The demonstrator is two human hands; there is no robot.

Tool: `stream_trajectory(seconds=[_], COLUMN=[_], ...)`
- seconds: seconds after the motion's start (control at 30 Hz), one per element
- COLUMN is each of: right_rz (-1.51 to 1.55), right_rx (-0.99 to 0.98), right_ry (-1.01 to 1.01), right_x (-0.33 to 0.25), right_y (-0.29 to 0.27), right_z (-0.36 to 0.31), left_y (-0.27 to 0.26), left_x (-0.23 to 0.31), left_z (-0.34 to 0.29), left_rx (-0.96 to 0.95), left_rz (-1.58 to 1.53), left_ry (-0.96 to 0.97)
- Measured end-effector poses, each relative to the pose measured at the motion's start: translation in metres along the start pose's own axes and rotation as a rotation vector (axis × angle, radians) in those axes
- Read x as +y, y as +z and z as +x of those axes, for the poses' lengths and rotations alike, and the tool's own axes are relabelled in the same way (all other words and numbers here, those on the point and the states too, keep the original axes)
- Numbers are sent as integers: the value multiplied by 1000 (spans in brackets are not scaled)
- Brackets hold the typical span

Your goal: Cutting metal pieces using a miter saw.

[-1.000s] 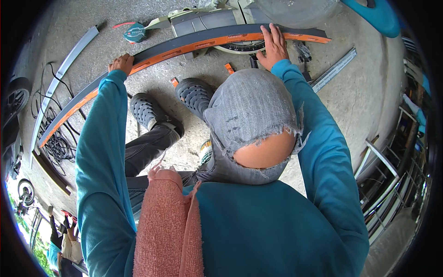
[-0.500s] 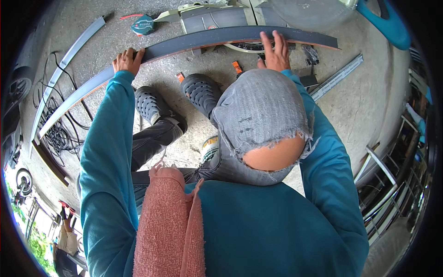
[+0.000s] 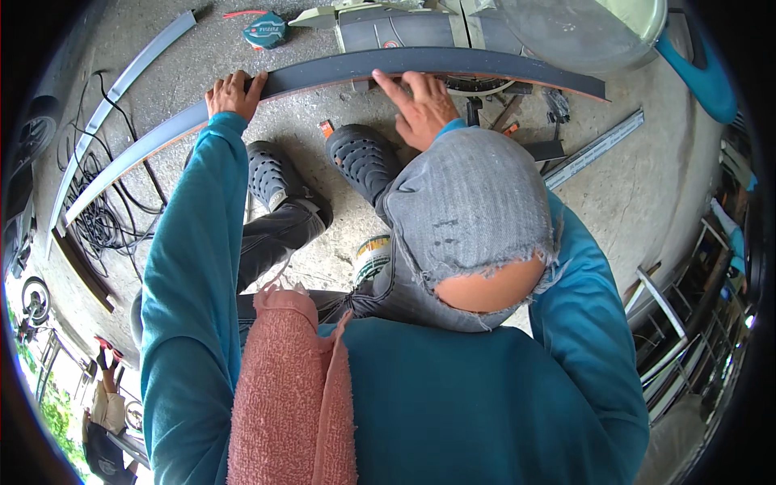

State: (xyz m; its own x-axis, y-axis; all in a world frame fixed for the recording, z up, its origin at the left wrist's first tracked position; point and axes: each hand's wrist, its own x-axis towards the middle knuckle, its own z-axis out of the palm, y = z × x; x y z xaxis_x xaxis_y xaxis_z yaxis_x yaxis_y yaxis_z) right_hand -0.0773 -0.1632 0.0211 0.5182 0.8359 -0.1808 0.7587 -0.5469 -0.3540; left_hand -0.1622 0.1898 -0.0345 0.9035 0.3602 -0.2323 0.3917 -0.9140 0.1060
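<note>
Strip of smooth, dark grey, metal-looking stock, long and thin-edged with an orange line along its near side [image 3: 323,73], lies crosswise before the person, its middle over the grey-and-cream base of a power saw [image 3: 404,31]. The left hand [image 3: 232,95] is closed over the strip, fingers bent across it. The right hand [image 3: 427,111] is loosely spread, index finger stretched to the near edge, thumb apart; whether it presses there, I cannot tell.

Counted: two dark grey perforated clogs [image 3: 362,158], one teal tape measure with a red strap [image 3: 265,31], one shiny silver length at left [image 3: 121,89], one flat silver bar at right [image 3: 602,145], one tangle of black cable [image 3: 101,206].

The strip's right end stops beneath a clear, rounded plastic guard [image 3: 590,32]; its left end reaches the cable. Rough concrete floor [image 3: 622,198] lies between clogs and strip, and widely beyond the silver bar.
</note>
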Motion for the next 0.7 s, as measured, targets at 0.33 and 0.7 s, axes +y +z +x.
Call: stream_trajectory(seconds=[0.33,0.7], right_rz=[-67,-225], right_rx=[129,178], right_ry=[237,574], right_x=[43,101], right_y=[-9,-42], right_z=[-36,-41], left_y=[-5,-37], left_x=[15,75], left_z=[14,45], left_rx=[-95,-310], left_rz=[1,-104], left_ry=[-41,105])
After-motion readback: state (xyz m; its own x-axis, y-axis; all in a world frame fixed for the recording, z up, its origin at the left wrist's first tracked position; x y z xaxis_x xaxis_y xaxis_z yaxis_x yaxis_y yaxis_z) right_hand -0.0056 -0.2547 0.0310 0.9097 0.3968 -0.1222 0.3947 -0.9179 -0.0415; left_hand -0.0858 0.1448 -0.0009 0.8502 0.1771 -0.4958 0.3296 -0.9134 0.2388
